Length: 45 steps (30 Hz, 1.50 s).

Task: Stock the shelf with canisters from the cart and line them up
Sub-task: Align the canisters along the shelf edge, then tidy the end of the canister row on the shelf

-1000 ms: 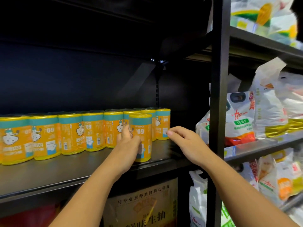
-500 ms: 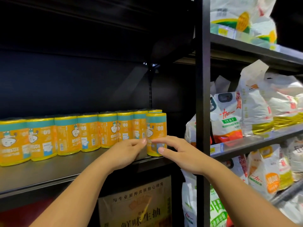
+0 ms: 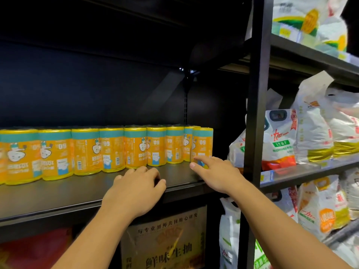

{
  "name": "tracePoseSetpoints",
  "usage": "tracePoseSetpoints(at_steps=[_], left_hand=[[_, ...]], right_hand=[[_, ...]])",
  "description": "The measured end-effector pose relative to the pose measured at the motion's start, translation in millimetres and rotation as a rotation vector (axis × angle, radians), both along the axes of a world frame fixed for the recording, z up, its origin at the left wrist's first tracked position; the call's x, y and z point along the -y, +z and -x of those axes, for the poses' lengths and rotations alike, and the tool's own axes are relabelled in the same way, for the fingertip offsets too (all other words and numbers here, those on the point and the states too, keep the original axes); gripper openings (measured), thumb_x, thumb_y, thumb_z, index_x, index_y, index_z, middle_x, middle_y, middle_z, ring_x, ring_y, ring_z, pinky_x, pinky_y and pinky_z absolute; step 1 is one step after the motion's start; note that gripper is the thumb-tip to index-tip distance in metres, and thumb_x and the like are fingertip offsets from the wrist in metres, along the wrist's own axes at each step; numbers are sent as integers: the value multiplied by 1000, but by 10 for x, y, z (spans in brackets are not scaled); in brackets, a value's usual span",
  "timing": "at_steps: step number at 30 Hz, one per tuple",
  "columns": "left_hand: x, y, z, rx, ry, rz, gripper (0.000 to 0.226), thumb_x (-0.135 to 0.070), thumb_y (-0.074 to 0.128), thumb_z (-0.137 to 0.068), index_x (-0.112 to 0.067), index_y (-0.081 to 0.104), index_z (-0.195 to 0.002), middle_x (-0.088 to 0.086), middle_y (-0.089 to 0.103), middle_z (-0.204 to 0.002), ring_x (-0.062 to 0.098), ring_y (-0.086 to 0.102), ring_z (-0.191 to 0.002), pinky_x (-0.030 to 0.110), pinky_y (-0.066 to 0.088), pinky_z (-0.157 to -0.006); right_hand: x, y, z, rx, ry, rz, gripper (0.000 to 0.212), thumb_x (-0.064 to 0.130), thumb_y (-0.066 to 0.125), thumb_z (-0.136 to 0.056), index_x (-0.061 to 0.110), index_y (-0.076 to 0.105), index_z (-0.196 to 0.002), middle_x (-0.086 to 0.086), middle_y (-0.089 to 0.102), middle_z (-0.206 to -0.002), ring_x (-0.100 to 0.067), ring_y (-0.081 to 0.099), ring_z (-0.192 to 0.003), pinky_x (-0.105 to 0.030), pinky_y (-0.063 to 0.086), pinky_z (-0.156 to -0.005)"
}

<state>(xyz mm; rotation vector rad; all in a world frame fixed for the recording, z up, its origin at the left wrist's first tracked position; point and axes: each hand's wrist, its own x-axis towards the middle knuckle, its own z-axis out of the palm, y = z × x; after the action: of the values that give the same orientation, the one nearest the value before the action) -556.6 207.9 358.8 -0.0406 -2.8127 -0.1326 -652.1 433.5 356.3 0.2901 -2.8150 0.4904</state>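
On the black metal shelf (image 3: 58, 195), yellow-orange cylindrical canisters (image 3: 87, 150) with teal bands stand in a row. At its 3 o'clock end, the right hand (image 3: 217, 173) touches the last canister (image 3: 202, 142) low on its front with straight fingers (image 3: 204, 160). At 9 o'clock from it, the left hand (image 3: 136, 187) is loosely curled over the shelf, holding nothing.

Row of yellow canisters (image 3: 112, 150) runs off frame at left, and the leftmost canister (image 3: 2, 158) is sliced by the edge. Second-from-right canister (image 3: 187, 144) is mostly hidden behind the end canister (image 3: 203, 142), whose lower front sits behind the right hand (image 3: 219, 173). Fine label print is too small to read. Left hand (image 3: 136, 189): fingertips tucked under, contact with the row cannot be told. Cardboard box (image 3: 165, 247) below has its top hidden by the shelf (image 3: 58, 193) and its bottom cut off. Bags (image 3: 320, 210) at right are blurred, partly behind the black upright (image 3: 254, 113).
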Motion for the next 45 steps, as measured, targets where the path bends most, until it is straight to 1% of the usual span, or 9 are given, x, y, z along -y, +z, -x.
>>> tracePoseSetpoints(at_steps=[12,15,19,22,25,29,33,35,45], left_hand=[[24,-37,29,-61,0,1,37,-59,28,-100,-40,53,-119,-11,56,-116,17,50,-112,44,43,-99],[24,-41,29,-67,-2,-5,37,-60,29,-100,-40,53,-120,-12,56,-118,16,51,-112,43,43,-99],[11,-31,-12,-99,2,-20,37,-59,32,-99,-39,57,-117,-13,59,-113,15,55,-106,44,46,-96],[-11,-42,-46,-162,1,-27,34,-58,38,-99,-36,61,-111,-13,63,-104,14,60,-93,41,54,-85],[-41,-66,-88,-250,-45,-71,26,-50,46,-99,-34,63,-110,-13,66,-101,11,62,-88,37,58,-76],[-194,-254,-198,-506,-165,-59,22,-35,54,-96,-22,69,-109,-5,70,-104,22,61,-99,43,52,-84],[-476,-782,-452,-840,-202,-60,16,-21,60,-86,-13,71,-94,3,68,-93,31,59,-93,43,41,-77],[-586,-1166,-569,-813,-214,-102,18,-20,62,-84,-13,71,-98,5,67,-96,31,58,-92,44,42,-76],[-667,-3109,-1214,-123,-13,-124,39,-37,46,-85,-19,70,-111,0,68,-101,29,61,-90,40,49,-73]], right_hand=[[-17,7,162,55,32,18,64,81,30,-91,55,27,-149,0,32,-163,-31,39,-142,-58,36,-112],[-96,-71,48,-27,70,57,63,76,33,-93,45,40,-147,4,50,-150,-27,45,-136,-54,41,-109],[-197,-312,-265,-276,163,82,62,74,26,-92,35,66,-120,12,68,-112,-14,58,-109,-44,49,-96],[-285,-577,-510,-413,189,128,66,68,27,-94,28,62,-133,7,62,-134,-16,48,-128,-38,36,-111],[-406,-860,-703,-467,196,140,65,63,33,-94,27,53,-145,2,44,-155,-20,33,-144,-42,26,-118],[-562,-1205,-910,-453,247,167,52,55,43,-94,26,63,-131,0,51,-146,-22,41,-136,-47,38,-109],[-703,-1581,-1065,-299,254,127,57,59,36,-92,27,62,-131,-1,49,-147,-24,41,-137,-46,39,-110],[-770,-1843,-1152,-204,247,105,58,60,35,-92,29,58,-136,1,45,-149,-22,37,-139,-44,37,-112],[-930,-3129,-1505,231,351,-7,62,48,50,-99,28,32,-155,5,37,-154,-22,32,-142,-43,33,-114]])
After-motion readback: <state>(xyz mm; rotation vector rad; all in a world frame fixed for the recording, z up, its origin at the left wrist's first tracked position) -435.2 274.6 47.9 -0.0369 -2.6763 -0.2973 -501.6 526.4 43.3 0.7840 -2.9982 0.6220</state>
